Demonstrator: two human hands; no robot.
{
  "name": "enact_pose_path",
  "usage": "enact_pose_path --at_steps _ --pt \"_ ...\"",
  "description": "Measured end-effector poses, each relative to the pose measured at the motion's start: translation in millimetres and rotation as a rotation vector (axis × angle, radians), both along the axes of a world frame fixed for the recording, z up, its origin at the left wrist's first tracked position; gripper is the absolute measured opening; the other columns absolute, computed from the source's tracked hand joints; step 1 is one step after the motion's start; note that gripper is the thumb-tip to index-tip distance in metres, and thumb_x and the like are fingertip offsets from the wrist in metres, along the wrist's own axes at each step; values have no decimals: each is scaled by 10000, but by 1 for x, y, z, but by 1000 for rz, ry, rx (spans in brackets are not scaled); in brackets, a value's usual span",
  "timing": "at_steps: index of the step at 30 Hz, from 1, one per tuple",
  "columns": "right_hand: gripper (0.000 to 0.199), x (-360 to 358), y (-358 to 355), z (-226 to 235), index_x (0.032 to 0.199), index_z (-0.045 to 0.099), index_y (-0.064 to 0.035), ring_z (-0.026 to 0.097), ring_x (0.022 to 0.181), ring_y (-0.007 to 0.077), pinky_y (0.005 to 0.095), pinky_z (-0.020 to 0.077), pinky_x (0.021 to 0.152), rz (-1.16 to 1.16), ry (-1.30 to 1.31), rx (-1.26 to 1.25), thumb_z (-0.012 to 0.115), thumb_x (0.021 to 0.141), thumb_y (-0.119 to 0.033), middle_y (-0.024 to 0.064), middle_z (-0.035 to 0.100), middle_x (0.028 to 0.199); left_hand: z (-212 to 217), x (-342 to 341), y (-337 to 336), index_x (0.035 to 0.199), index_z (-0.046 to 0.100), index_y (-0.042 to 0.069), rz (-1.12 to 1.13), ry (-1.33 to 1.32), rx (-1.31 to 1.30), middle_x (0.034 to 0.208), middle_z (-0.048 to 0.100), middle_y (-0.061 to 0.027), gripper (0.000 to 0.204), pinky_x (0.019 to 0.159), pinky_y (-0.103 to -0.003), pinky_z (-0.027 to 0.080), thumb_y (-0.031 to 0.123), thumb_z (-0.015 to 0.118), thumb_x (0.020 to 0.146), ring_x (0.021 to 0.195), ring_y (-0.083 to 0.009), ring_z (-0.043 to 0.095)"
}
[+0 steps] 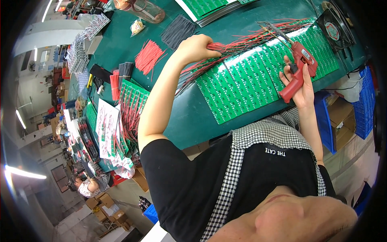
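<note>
My left hand (196,49) is closed at the left part of a long spread of red and black wires (250,40), its thumb and fingers around some of them. The wires lie along the far edge of a row of green circuit boards (242,82). In my right hand (303,90) is a red soldering gun (300,68), held above the boards at the right. Its thin metal tip points to the far left, over the wires. The fingers wrap loosely around the handle.
Loose red wires (148,57) and black wires (178,31) lie left of the boards. Wired boards (131,97) are heaped by my left arm. A black fan (333,30) stands at the far right. Blue crates (365,103) sit beside the green table (177,131). A co-worker (88,186) sits at left.
</note>
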State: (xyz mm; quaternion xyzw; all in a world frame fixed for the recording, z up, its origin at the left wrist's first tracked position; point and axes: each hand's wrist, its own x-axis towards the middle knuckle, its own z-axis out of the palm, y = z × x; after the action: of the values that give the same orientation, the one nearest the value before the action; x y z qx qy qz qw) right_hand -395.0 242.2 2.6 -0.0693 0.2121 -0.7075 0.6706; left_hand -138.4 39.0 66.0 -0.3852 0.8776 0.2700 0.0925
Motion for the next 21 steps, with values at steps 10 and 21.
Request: enact_pose_path --at_steps 10,21 --pt "516 -3 0 -4 1321 253 -100 517 952 161 393 382 925 13 -5 -15 452 896 -314 136 424 1245 -2 82 120 782 655 61 672 150 -299 617 588 -144 240 543 -376 441 295 619 742 575 -283 587" --pt "507 -4 -2 -6 1311 270 -83 516 968 155 393 390 916 27 44 -40 445 900 -321 151 415 1251 -40 57 167 1234 383 -29 515 -42 -279 803 602 -138 715 534 -352 461 432 618 740 654 -273 611"
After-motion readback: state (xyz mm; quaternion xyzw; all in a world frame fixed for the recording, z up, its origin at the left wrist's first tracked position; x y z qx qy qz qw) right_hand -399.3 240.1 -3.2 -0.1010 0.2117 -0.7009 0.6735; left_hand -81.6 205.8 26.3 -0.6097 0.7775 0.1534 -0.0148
